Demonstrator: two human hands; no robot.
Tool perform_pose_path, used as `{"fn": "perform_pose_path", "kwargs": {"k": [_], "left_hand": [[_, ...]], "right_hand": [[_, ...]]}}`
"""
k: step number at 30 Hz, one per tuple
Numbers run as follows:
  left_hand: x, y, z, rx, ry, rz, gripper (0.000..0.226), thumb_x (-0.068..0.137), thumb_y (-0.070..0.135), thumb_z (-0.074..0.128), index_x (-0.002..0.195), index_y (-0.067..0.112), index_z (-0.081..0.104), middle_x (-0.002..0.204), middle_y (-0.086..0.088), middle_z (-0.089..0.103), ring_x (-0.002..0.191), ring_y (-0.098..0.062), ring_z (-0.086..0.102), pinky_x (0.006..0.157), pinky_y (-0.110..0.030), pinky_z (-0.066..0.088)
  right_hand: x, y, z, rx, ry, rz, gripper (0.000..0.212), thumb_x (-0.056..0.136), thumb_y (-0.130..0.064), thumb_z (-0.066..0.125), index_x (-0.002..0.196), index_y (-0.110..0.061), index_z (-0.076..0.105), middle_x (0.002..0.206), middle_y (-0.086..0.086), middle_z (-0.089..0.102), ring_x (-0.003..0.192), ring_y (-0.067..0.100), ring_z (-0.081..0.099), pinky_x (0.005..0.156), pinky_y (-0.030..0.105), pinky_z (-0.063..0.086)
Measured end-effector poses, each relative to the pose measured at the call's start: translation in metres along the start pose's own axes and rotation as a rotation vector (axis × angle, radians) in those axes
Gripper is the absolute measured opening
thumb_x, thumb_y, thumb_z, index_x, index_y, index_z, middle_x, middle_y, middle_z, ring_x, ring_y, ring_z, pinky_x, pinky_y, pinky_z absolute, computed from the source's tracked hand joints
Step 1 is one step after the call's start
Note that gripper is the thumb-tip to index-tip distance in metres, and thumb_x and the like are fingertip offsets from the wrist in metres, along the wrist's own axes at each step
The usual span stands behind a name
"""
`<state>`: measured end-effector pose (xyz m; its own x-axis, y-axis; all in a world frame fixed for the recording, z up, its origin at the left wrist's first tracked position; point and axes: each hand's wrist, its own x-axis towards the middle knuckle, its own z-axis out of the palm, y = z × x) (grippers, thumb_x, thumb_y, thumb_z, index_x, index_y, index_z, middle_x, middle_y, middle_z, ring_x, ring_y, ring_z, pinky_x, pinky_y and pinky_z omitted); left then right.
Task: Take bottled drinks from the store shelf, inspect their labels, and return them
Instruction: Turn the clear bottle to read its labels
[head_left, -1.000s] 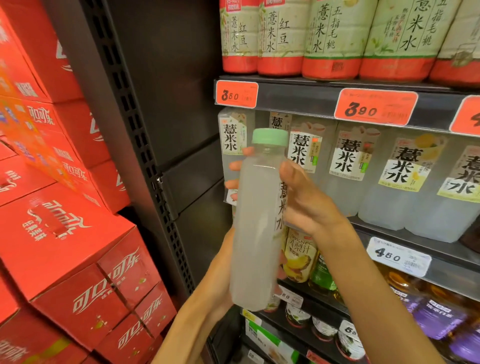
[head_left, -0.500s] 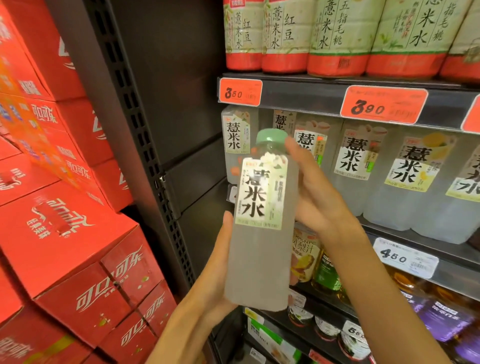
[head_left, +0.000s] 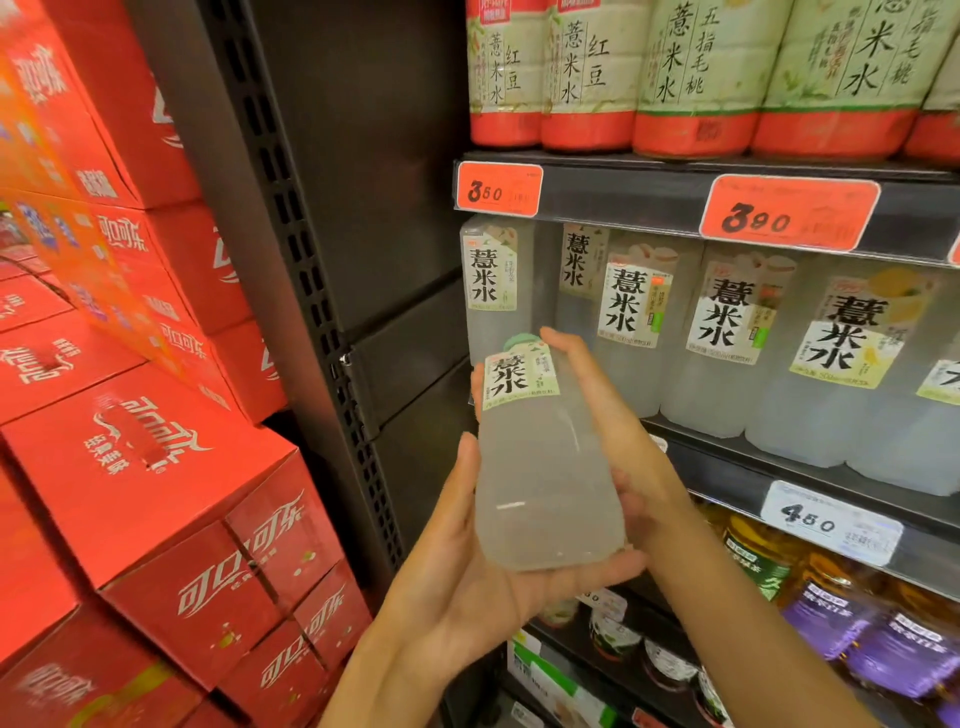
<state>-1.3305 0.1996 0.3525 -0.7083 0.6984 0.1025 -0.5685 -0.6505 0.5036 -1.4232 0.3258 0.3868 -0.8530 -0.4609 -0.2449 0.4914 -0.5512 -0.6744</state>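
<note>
A: Nearest us, what are the hands doing?

B: The left hand is cupping the base of the barley-water bottle, thumb up its side; the right hand is wrapping round it from the right.

A: And the bottle's axis?

B: It is tilting, green cap pointing up and away toward the middle shelf.

A: Where is the gap?

B: Just beyond, among the matching bottles; the right hand is nearer it.

Cloudy white, green and red along a dark shelf

The held bottle is milky white with a pale green cap and black-lettered label; cartons are red with white script; price tags orange-red.
</note>
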Motion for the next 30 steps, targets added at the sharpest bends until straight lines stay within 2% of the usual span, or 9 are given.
{"fn": "perform_pose_path", "kwargs": {"k": [4,6,8,9,11,13,17,24,30], "left_hand": [[0.000,0.000,0.002,-0.093,0.015,0.051,0.067,0.086,0.045,0.064,0.136,0.002,0.050,0.134,-0.029,0.049,0.126,-0.041,0.047,0.097,-0.052,0.046],[0.000,0.000,0.001,-0.113,0.027,0.056,0.068,0.086,0.043,0.064,0.138,0.003,0.047,0.137,-0.027,0.047,0.129,-0.040,0.042,0.099,-0.052,0.044],[0.000,0.001,0.000,-0.112,0.029,0.052,0.066,0.089,0.043,0.062,0.139,0.004,0.045,0.138,-0.026,0.045,0.130,-0.040,0.041,0.101,-0.051,0.042],[-0.001,0.002,0.000,-0.099,0.043,0.049,0.064,0.090,0.042,0.061,0.139,0.003,0.046,0.138,-0.027,0.046,0.130,-0.040,0.041,0.102,-0.051,0.042],[-0.001,0.006,-0.001,-0.059,0.093,0.048,0.062,0.088,0.039,0.064,0.137,0.003,0.048,0.136,-0.028,0.047,0.127,-0.041,0.045,0.098,-0.050,0.045],[-0.003,0.009,-0.006,0.016,0.123,0.049,0.062,0.084,0.036,0.069,0.134,0.004,0.052,0.133,-0.029,0.050,0.122,-0.040,0.051,0.092,-0.048,0.049],[-0.007,0.013,-0.023,0.321,0.230,0.103,0.070,0.065,0.038,0.084,0.125,0.012,0.062,0.124,-0.022,0.059,0.117,-0.039,0.050,0.098,-0.048,0.035],[0.000,0.022,-0.018,1.074,0.402,0.268,0.076,0.061,0.052,0.079,0.128,0.036,0.046,0.122,0.014,0.062,0.114,-0.007,0.059,0.084,-0.018,0.051],[0.012,0.022,-0.022,1.340,0.432,0.406,0.091,0.052,0.047,0.082,0.130,0.036,0.036,0.122,0.024,0.052,0.115,0.004,0.052,0.081,-0.012,0.049]], "right_hand": [[-0.004,0.007,0.002,-0.017,0.110,0.039,0.057,0.090,-0.050,0.052,0.126,-0.005,0.059,0.108,0.018,0.067,0.096,0.027,0.063,0.101,0.039,0.043],[-0.009,0.011,-0.003,-0.044,0.134,-0.015,0.047,0.095,-0.043,0.047,0.119,-0.005,0.059,0.104,0.020,0.068,0.081,0.021,0.066,0.086,0.032,0.050],[-0.011,0.013,-0.005,-0.053,0.179,-0.104,0.030,0.100,-0.029,0.040,0.095,-0.006,0.060,0.068,0.015,0.071,0.055,0.011,0.066,0.061,0.021,0.053],[-0.011,0.014,-0.003,-0.057,0.154,-0.104,0.032,0.100,-0.031,0.042,0.093,-0.005,0.060,0.062,0.012,0.069,0.055,0.010,0.067,0.063,0.020,0.054],[-0.004,0.013,0.004,-0.035,0.091,-0.027,0.052,0.092,-0.047,0.052,0.120,-0.004,0.061,0.089,0.016,0.069,0.087,0.020,0.067,0.095,0.032,0.049],[0.003,0.006,0.010,-0.016,0.087,-0.057,0.060,0.088,-0.048,0.056,0.131,-0.006,0.055,0.106,0.017,0.065,0.100,0.028,0.062,0.100,0.042,0.045],[0.007,-0.010,0.002,-0.023,-0.024,-0.259,0.050,0.085,-0.040,0.062,0.123,-0.008,0.057,0.097,0.014,0.072,0.089,0.026,0.070,0.074,0.038,0.056],[-0.015,-0.021,0.017,-0.395,-0.155,-0.616,0.067,0.062,-0.047,0.081,0.118,-0.017,0.060,0.108,0.004,0.072,0.101,0.019,0.068,0.080,0.032,0.056],[-0.031,-0.018,0.026,-0.645,-0.179,-0.802,0.074,0.057,-0.062,0.079,0.117,-0.025,0.058,0.113,-0.003,0.069,0.107,0.020,0.065,0.086,0.036,0.053]]}}
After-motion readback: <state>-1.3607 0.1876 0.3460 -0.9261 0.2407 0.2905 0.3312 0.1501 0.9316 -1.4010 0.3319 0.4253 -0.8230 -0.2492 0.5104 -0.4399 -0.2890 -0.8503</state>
